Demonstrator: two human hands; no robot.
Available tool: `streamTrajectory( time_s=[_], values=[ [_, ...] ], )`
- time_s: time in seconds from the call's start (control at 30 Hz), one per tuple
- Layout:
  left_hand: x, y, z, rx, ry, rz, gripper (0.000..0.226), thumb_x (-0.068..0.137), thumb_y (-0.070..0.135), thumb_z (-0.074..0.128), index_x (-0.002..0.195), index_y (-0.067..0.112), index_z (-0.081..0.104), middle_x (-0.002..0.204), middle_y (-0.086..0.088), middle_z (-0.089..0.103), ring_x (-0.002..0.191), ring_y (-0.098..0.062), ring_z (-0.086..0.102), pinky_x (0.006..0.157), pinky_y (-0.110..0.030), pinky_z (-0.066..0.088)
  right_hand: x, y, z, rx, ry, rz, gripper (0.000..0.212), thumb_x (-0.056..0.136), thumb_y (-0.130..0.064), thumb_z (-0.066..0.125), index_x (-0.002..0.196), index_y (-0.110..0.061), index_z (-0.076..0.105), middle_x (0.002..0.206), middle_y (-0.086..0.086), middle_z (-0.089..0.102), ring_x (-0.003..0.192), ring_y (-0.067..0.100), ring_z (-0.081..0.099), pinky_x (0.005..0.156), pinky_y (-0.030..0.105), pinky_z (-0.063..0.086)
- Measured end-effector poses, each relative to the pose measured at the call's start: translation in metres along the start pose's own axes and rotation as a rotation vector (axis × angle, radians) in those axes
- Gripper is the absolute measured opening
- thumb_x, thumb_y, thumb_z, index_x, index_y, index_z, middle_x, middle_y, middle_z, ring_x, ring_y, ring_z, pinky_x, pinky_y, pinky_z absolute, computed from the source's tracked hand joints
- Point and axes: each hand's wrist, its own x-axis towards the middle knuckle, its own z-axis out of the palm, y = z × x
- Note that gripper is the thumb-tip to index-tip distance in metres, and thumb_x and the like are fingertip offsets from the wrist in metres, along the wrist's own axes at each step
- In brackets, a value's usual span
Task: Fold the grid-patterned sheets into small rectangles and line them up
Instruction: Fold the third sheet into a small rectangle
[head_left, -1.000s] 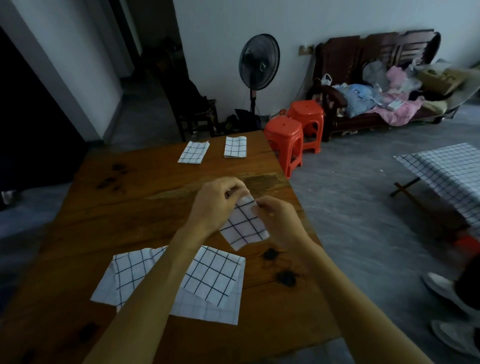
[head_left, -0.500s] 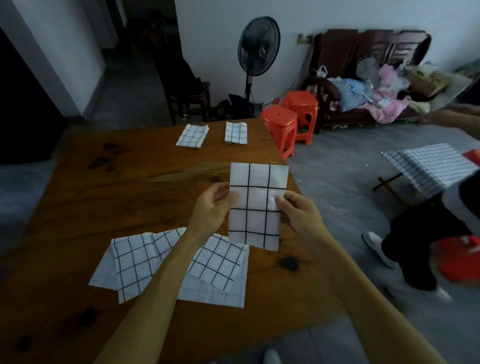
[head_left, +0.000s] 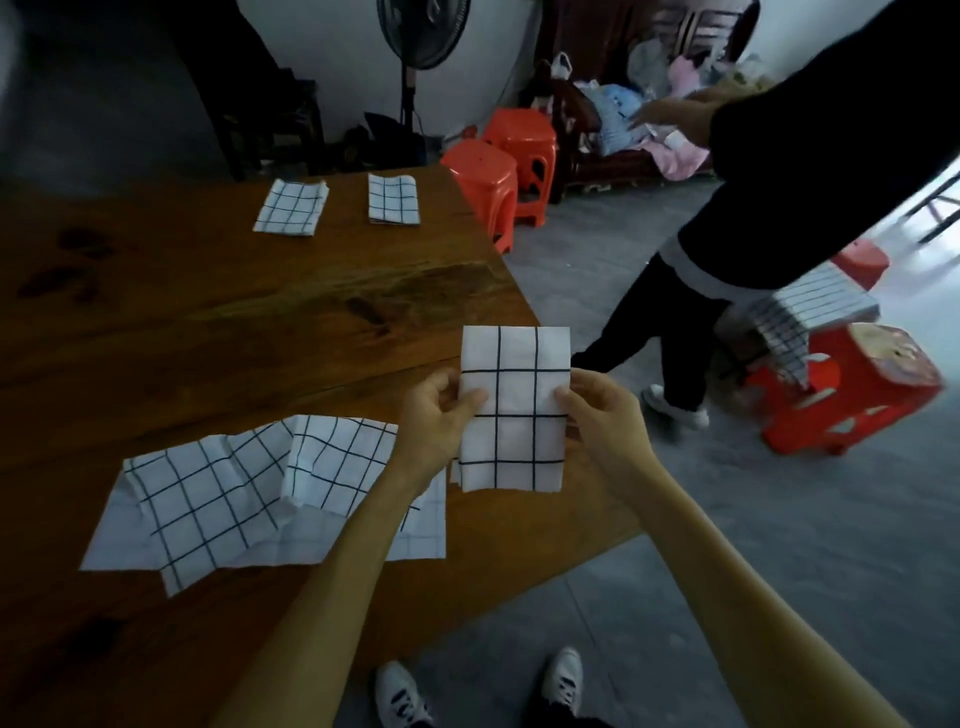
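Wooden table (head_left: 218, 322): unfolded grid sheets (head_left: 249, 499) lie near its front edge; two folded rectangles (head_left: 292, 208) (head_left: 393, 199) by the far edge.
Left hand (head_left: 436, 421) and right hand (head_left: 602, 415) pinch opposite sides of a folded grid sheet (head_left: 511, 408), held above the right edge.

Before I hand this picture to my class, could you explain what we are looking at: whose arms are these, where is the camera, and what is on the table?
The camera sits on a person's head and looks down at their own bare arms; there is no machine. The left hand and right hand pinch the side edges of a partly folded grid-patterned sheet, held up over the near edge of the wooden table. Unfolded grid sheets lie in a loose pile by the left arm. Two folded rectangles lie side by side at the far end. Another person walks past on the right.
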Motion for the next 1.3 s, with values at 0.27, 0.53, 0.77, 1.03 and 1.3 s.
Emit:
streamTrajectory(
  time_s=[0.27, 0.53, 0.77, 1.03, 1.3],
  values=[
    [0.005, -0.002, 0.09, 0.063, 0.051, 0.018, 0.019, 0.089, 0.018, 0.066, 0.107, 0.022, 0.065, 0.103, 0.003, 0.071, 0.095, -0.01, 0.068, 0.077, -0.028, 0.058, 0.014, 0.023, -0.074, 0.069, -0.043, -0.083, 0.031, 0.09, -0.009, 0.065, 0.121, -0.011, 0.062, 0.104, 0.0, 0.073, 0.093, 0.013, 0.071, 0.079, 0.032, 0.059],
    [0.017, -0.017, 0.253, 0.193, 0.064, 0.041, 0.018, 0.086, 0.015, 0.068, 0.1, 0.026, 0.064, 0.1, 0.004, 0.071, 0.094, -0.012, 0.068, 0.081, -0.034, 0.057, 0.057, 0.065, -0.233, 0.183, -0.044, -0.093, 0.034, 0.089, -0.008, 0.066, 0.122, -0.013, 0.061, 0.106, -0.001, 0.072, 0.095, 0.01, 0.069, 0.08, 0.028, 0.058],
    [0.046, -0.001, 0.381, 0.239, 0.081, 0.107, 0.02, 0.086, 0.014, 0.068, 0.1, 0.028, 0.062, 0.1, 0.004, 0.07, 0.093, -0.012, 0.068, 0.082, -0.035, 0.057, 0.096, 0.064, -0.351, 0.218, 0.002, -0.119, 0.034, 0.088, -0.009, 0.068, 0.119, -0.019, 0.06, 0.105, -0.001, 0.072, 0.093, 0.009, 0.07, 0.075, 0.023, 0.057],
    [0.102, 0.002, 0.428, 0.233, 0.165, 0.114, 0.023, 0.088, 0.01, 0.066, 0.11, 0.009, 0.063, 0.103, -0.004, 0.07, 0.091, -0.009, 0.068, 0.078, -0.023, 0.056, 0.161, 0.061, -0.385, 0.237, -0.011, -0.104, 0.04, 0.087, -0.01, 0.069, 0.125, -0.014, 0.059, 0.108, 0.001, 0.071, 0.093, 0.01, 0.07, 0.074, 0.023, 0.057],
    [0.208, -0.003, 0.421, 0.195, 0.269, 0.141, 0.02, 0.089, 0.013, 0.065, 0.109, 0.014, 0.063, 0.097, 0.006, 0.069, 0.086, 0.003, 0.066, 0.073, -0.014, 0.053, 0.279, 0.038, -0.364, 0.117, -0.105, -0.125, 0.039, 0.086, -0.011, 0.07, 0.124, -0.014, 0.06, 0.106, -0.001, 0.072, 0.093, 0.009, 0.069, 0.074, 0.022, 0.056]
  ],
)
